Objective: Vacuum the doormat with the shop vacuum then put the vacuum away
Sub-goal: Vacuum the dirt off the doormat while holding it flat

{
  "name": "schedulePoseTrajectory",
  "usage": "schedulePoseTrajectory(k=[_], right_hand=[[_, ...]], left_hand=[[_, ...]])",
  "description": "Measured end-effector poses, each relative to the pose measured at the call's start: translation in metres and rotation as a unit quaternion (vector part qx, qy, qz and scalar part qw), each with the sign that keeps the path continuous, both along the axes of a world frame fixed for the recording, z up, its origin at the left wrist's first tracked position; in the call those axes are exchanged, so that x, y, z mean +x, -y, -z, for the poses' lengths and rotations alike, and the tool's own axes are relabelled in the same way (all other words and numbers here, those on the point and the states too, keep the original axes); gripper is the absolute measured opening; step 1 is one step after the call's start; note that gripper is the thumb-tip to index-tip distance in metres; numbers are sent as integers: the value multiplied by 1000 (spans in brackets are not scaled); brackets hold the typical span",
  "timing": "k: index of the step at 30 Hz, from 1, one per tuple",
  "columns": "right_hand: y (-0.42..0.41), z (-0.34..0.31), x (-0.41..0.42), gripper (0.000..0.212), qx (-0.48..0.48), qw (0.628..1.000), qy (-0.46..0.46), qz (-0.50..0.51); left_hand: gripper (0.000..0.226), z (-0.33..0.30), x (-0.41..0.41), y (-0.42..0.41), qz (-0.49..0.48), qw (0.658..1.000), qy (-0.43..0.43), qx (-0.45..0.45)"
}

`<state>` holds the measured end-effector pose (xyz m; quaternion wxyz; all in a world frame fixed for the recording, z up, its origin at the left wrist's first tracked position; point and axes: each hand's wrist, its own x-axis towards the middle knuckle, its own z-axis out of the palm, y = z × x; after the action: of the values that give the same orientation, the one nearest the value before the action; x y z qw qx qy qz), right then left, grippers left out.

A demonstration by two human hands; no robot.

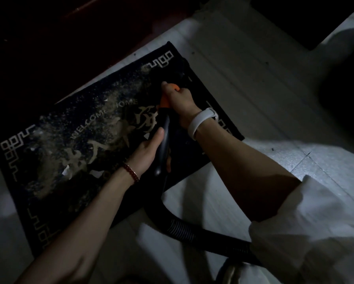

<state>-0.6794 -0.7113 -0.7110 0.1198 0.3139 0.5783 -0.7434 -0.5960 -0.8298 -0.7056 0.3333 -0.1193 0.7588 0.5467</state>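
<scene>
The doormat (pixel 73 140) lies flat on the pale floor (pixel 254 99), and both hands work over its right half. The right hand (pixel 180 101) has its fingers curled round the orange nozzle end (pixel 164 100) of the vacuum wand (pixel 164 140); the left hand (pixel 149 148) grips the black wand just behind it. The wand's long axis runs from the person toward the doormat's far edge, with the hose (pixel 180 228) trailing back off the near edge. Most of the pale dirt (pixel 102 111) lies to the left of the nozzle, so I judge the next sweep should go leftward along the doormat
</scene>
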Motion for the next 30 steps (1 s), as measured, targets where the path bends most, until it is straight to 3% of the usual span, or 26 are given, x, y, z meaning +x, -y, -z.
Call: schedulePoseTrajectory(k=[4, 8, 11, 14, 17, 20, 23, 26, 30], right_hand=[[2, 6, 10, 23, -41, 999, 18, 6], [9, 5, 18, 19, -37, 999, -9, 17], [4, 1, 3, 42, -38, 999, -4, 29], [1, -4, 1, 38, -57, 997, 15, 43], [2, 5, 27, 27, -55, 997, 35, 41], [5, 7, 43, 35, -74, 997, 11, 22], [6, -5, 21, 33, -65, 998, -15, 22], [9, -7, 12, 46, -45, 999, 18, 13], [8, 3, 59, 36, -48, 998, 29, 29]], left_hand=[[52, 0, 11, 2, 17, 1000, -16, -1], [77, -1, 22, 10, 20, 999, -28, 15], [67, 0, 7, 5, -6, 1000, -25, 14], [83, 6, -5, 1, 23, 1000, -2, 2], [60, 2, 18, 11, 57, 998, -19, -12], [65, -2, 32, 16, 76, 995, -8, 58], [57, 0, 13, 13, 24, 999, -28, 25], [38, -3, 8, 7, 17, 999, -42, 7], [56, -3, 42, 23, 72, 996, 33, 48]])
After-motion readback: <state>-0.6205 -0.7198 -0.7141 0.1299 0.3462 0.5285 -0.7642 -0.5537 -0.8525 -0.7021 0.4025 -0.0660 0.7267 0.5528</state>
